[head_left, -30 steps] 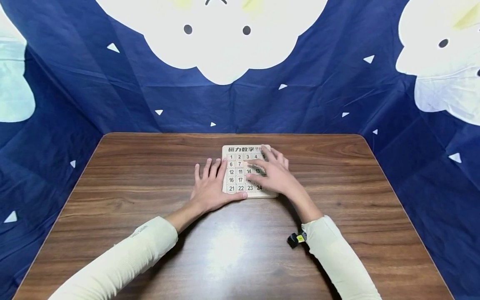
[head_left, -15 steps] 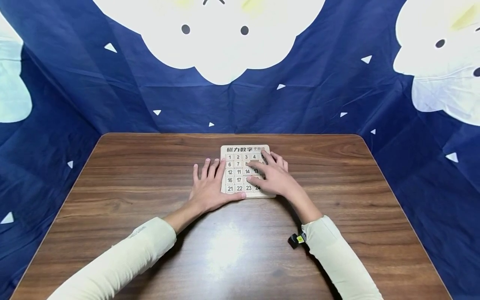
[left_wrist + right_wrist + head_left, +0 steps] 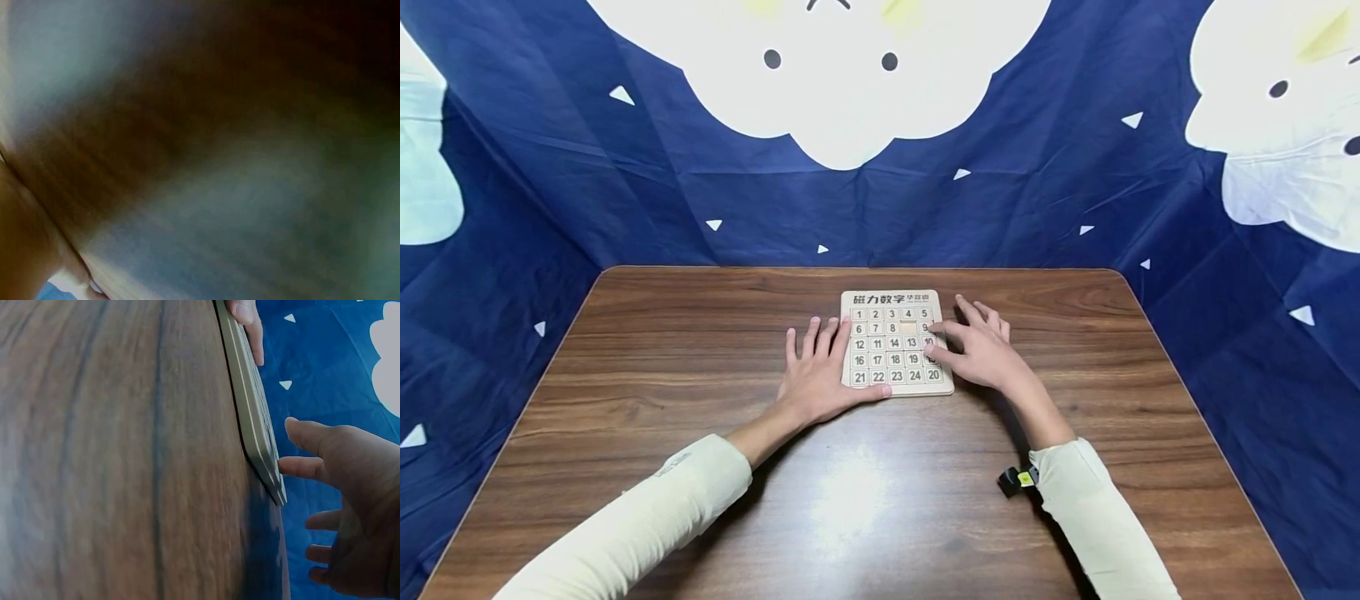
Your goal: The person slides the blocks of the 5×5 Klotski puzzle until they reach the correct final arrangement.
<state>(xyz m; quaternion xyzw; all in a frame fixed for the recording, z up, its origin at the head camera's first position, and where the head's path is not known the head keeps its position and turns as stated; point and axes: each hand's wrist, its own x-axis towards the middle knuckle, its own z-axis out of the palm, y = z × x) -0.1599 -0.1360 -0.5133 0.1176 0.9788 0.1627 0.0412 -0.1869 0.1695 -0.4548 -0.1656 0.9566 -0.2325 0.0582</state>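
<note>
A pale wooden number slide puzzle [image 3: 895, 387] lies flat on the table, with black characters along its top. Its numbered tiles form rows, and a bare tan gap [image 3: 908, 328] sits in the second row between tile 8 [image 3: 892, 328] and tile 9 [image 3: 925, 327]. My left hand [image 3: 816, 379] is spread at the left side, fingers along that edge and thumb at the lower edge. At the right side is my right hand [image 3: 988, 354], its index fingertip at tile 9 and thumb over the right column. The right wrist view shows its fingers extended beside the puzzle's edge.
The brown wood-grain table [image 3: 662, 358] ends at a blue cloth backdrop [image 3: 760, 208] with white cloud shapes. A small black device [image 3: 1011, 481] sits at my right cuff. The left wrist view is mostly blurred table surface.
My right hand has moved right, off the puzzle's middle to its right side. Tile 8 has slid left, so the gap now lies to its right. The left hand stays in place.
</note>
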